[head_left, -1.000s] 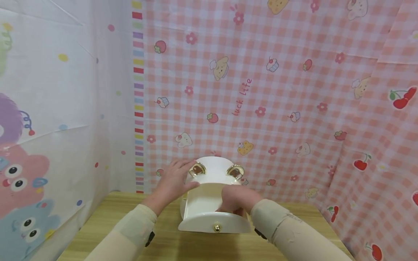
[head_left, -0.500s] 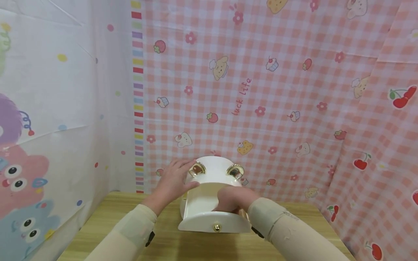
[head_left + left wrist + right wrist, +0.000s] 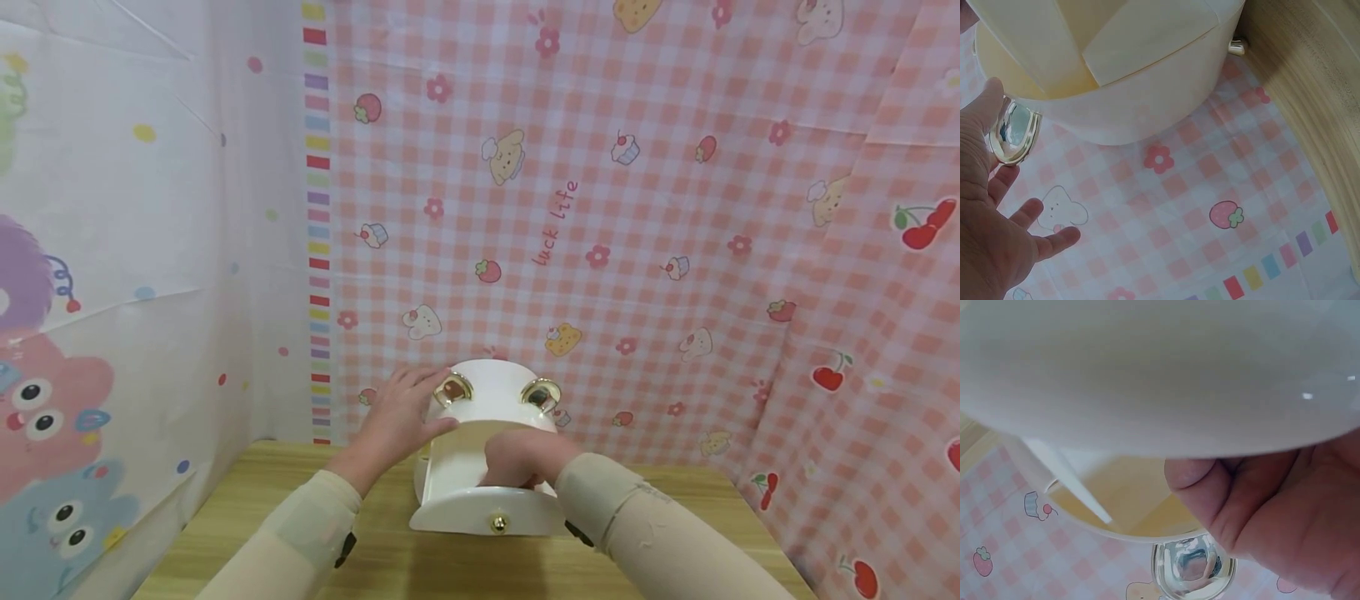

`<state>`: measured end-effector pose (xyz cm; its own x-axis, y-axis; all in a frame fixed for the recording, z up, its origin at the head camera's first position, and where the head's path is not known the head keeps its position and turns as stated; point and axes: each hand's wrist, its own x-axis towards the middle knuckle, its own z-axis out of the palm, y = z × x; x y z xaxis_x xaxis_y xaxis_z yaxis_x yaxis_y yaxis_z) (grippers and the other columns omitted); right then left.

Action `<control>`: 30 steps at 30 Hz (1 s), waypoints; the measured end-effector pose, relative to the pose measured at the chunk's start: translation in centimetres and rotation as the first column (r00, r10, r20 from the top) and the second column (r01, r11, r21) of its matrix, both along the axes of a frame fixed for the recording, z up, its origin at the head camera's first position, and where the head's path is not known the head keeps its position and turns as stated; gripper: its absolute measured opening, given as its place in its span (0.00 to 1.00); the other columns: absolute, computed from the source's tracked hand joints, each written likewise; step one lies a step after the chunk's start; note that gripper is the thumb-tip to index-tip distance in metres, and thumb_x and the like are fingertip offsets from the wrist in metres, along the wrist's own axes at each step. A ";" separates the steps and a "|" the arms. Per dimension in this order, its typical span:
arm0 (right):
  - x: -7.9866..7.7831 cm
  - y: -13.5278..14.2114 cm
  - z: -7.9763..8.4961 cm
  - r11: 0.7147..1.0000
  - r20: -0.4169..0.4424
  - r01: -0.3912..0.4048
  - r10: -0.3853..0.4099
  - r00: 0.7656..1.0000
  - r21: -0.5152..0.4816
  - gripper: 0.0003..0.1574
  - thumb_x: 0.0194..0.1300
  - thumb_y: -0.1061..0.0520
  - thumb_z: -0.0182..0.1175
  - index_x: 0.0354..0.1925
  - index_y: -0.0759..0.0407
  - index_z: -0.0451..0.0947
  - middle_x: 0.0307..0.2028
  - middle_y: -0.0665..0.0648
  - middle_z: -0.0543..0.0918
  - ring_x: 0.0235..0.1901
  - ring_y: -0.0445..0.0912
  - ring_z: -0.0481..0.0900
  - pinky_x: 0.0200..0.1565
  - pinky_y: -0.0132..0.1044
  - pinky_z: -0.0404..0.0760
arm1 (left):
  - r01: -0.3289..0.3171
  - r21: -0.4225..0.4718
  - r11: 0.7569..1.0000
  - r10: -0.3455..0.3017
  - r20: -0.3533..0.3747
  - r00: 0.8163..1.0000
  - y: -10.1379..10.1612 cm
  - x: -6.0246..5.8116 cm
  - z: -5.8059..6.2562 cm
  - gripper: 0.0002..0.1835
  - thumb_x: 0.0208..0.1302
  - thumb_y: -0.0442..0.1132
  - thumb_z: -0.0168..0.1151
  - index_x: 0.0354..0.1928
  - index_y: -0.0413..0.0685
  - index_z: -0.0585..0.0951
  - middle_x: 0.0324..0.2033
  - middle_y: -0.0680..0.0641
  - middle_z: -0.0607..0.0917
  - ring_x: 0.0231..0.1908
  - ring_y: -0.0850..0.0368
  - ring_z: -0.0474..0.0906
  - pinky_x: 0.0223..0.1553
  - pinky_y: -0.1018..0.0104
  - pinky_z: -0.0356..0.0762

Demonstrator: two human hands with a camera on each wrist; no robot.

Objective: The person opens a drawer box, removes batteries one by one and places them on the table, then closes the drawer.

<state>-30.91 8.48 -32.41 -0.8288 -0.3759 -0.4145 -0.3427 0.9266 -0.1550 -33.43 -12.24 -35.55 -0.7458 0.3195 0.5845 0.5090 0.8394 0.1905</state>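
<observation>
Lower centre of the head view: box (image 3: 492, 392) on table (image 3: 270, 500), before hanging cloth (image 3: 645, 208), with drawer (image 3: 457, 511) out toward the lower edge. At the box's left side and left handle (image 3: 453, 390), the left hand (image 3: 393, 417); in the drawer, right of centre, the right hand (image 3: 517, 458).

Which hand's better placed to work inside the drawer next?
Likely the right hand: it reaches into the open drawer. The left hand is outside, at the box's side by a gold fitting.
</observation>
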 end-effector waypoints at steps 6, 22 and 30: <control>0.0 -0.5 0.1 0.998 -0.011 -0.036 0.036 0.999 0.058 0.35 0.78 0.49 0.61 0.12 0.51 0.65 0.11 0.47 0.65 0.12 0.39 0.64 0.16 0.30 0.59 | 0.008 0.011 1.000 -0.008 0.000 1.000 0.0 0.1 0.1 0.44 0.60 0.58 0.80 0.75 0.48 0.77 0.68 0.45 0.83 0.70 0.42 0.75 0.72 0.39 0.73; 0.0 -1.7 0.6 0.986 0.017 -0.163 0.162 0.987 0.025 0.25 0.77 0.50 0.64 0.20 0.52 0.82 0.15 0.46 0.71 0.17 0.39 0.68 0.20 0.31 0.68 | 0.004 0.016 1.000 -0.004 0.013 1.000 0.1 0.1 0.1 0.44 0.60 0.58 0.80 0.75 0.49 0.76 0.69 0.45 0.82 0.70 0.42 0.74 0.72 0.38 0.73; 0.3 -1.3 0.8 0.982 -0.005 -0.187 0.187 0.982 0.016 0.10 0.71 0.62 0.68 0.33 0.50 0.91 0.26 0.46 0.84 0.23 0.38 0.74 0.24 0.30 0.75 | 0.008 0.017 1.000 -0.008 0.008 1.000 0.1 0.0 0.0 0.44 0.60 0.58 0.80 0.75 0.48 0.77 0.69 0.45 0.82 0.70 0.42 0.75 0.71 0.38 0.74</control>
